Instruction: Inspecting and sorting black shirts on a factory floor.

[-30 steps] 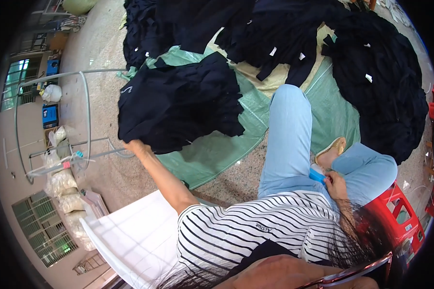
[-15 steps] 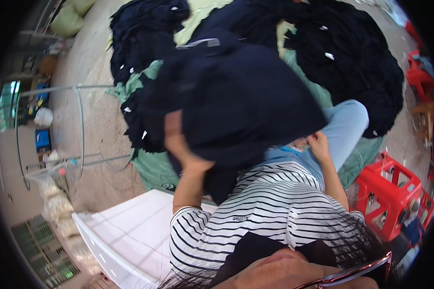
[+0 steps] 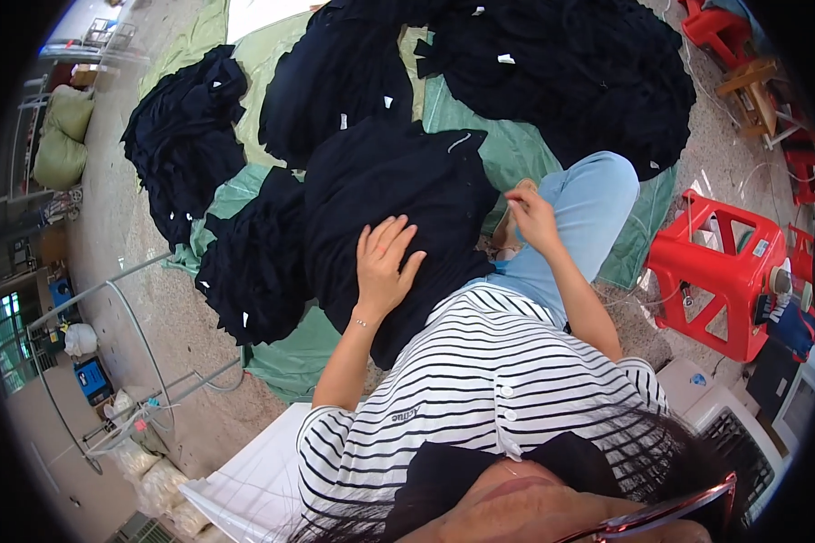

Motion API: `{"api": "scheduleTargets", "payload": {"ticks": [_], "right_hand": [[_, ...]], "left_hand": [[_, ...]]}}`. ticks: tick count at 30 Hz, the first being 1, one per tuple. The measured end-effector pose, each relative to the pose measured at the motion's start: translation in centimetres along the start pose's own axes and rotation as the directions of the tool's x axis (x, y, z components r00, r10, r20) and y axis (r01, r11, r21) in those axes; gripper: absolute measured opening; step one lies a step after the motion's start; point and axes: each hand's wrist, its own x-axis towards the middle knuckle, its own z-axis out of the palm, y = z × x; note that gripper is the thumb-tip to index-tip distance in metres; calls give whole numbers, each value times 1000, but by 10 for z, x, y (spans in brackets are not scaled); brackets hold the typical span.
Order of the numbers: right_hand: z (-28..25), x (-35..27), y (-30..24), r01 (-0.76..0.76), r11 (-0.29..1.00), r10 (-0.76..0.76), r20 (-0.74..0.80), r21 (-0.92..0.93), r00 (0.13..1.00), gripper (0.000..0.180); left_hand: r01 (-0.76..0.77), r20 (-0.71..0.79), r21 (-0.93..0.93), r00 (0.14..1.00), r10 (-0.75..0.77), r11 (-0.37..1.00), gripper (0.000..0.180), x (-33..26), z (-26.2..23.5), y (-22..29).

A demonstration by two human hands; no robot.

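A dark navy garment (image 3: pixel 407 185) lies spread over my lap, with a small white strip near its far right edge. My left hand (image 3: pixel 385 262) rests flat on it, fingers spread and holding nothing. Just off the garment's right edge, above my bent knee in light blue jeans, is my right hand (image 3: pixel 532 217). Its thumb and fingers are drawn together, and whatever may be between them is too small to make out. Beside the garment, a heap of similar dark clothes (image 3: pixel 258 249) with white tags sits close on the left.
More dark garment piles (image 3: pixel 570 72) lie ahead on green sheeting (image 3: pixel 285 357). A red plastic stool (image 3: pixel 711 271) stands at the right. On the left are a grey metal tube frame (image 3: pixel 140 335) and a white panel (image 3: pixel 254 475).
The dark garment, raised and blurred before, now lies down across my lap. My left hand has come to rest flat on it. My right hand has shifted left and farther forward.
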Motion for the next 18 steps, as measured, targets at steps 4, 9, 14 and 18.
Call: {"api": "scheduleTargets", "payload": {"ticks": [4, 9, 14, 18], "right_hand": [[28, 33, -10, 166, 943, -124, 161, -287, 979, 57], [48, 62, -37, 441, 880, -410, 188, -175, 893, 71], [20, 78, -100, 703, 711, -700, -110, -16, 705, 33], [-53, 60, -185, 835, 548, -773, -414, -51, 481, 43]], "left_hand": [[74, -57, -13, 996, -74, 997, 31, -6, 0, 5], [146, -197, -55, 968, -154, 988, 17, -4, 1, 25], [157, -229, -274, 948, -223, 949, 30, 17, 10, 56], [101, -349, -168, 924, -155, 981, 58, 58, 8, 84]]}}
